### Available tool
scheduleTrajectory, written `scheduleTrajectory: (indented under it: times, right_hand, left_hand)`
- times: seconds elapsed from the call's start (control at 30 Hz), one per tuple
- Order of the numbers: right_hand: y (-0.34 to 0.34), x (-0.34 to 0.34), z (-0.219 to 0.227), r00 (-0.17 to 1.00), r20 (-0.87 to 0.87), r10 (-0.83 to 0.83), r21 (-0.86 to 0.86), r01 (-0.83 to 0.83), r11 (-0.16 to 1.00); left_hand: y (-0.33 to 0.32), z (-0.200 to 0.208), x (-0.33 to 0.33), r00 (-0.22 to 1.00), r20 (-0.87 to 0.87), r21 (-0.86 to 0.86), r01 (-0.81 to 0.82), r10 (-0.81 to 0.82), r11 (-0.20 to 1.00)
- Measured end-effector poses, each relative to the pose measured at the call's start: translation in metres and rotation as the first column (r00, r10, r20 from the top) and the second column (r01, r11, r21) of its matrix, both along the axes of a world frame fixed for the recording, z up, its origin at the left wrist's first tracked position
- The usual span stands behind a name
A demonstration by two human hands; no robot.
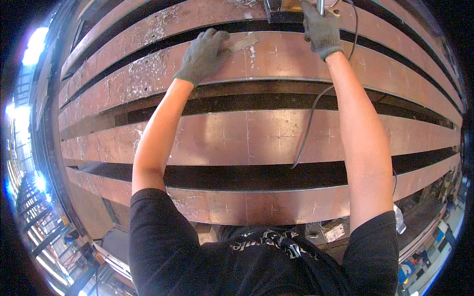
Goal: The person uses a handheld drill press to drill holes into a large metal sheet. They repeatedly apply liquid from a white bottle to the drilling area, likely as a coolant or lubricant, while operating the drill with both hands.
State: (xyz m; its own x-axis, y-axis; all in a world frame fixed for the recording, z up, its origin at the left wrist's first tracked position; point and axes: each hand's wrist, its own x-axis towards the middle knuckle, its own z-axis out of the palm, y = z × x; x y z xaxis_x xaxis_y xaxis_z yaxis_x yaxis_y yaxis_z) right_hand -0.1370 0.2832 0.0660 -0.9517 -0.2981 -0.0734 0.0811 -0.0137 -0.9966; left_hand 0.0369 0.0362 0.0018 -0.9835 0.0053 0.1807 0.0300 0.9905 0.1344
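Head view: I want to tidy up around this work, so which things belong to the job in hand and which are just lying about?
Apparently in use:
flat strip, held in the left hand
shiny metal rod, at the right hand
brown metal beams with pale cross marks

Apparently lying about:
pale shavings on the beams
whitish item beside the right sleeve, unclear

white glare burns at far left, the brown plates shine softly, straight edges bow.
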Motion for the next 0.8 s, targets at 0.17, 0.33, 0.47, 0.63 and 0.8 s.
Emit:
scheduleTrajectory:
  times: [0.17, 0.33, 0.47, 0.63, 0.8]
  right_hand:
    - [0.001, -0.006, -0.007, 1.0, -0.002, -0.012, 0.021, 0.012, 1.0]
    - [-0.001, -0.005, -0.005, 0.999, -0.01, -0.036, 0.056, 0.037, 0.998]
    - [-0.001, 0.001, -0.002, 1.0, -0.017, -0.006, 0.042, 0.007, 0.999]
    - [0.008, -0.006, -0.001, 0.998, -0.056, 0.007, 0.085, -0.002, 0.996]
    - [0.031, -0.054, -0.023, 0.798, -0.601, 0.054, 0.259, 0.13, 0.957]
  left_hand:
    - [0.03, -0.012, -0.042, 0.971, -0.164, -0.042, -0.18, 0.171, 0.983]
    - [0.051, -0.034, -0.085, 0.928, -0.206, -0.024, -0.323, 0.312, 0.946]
    - [0.042, -0.03, -0.084, 0.957, -0.053, -0.028, -0.288, 0.286, 0.957]
    - [0.046, 0.002, -0.04, 0.931, -0.25, 0.039, -0.263, 0.264, 0.964]
    - [-0.015, 0.031, 0.005, 0.737, -0.382, 0.469, -0.366, 0.558, 0.804]
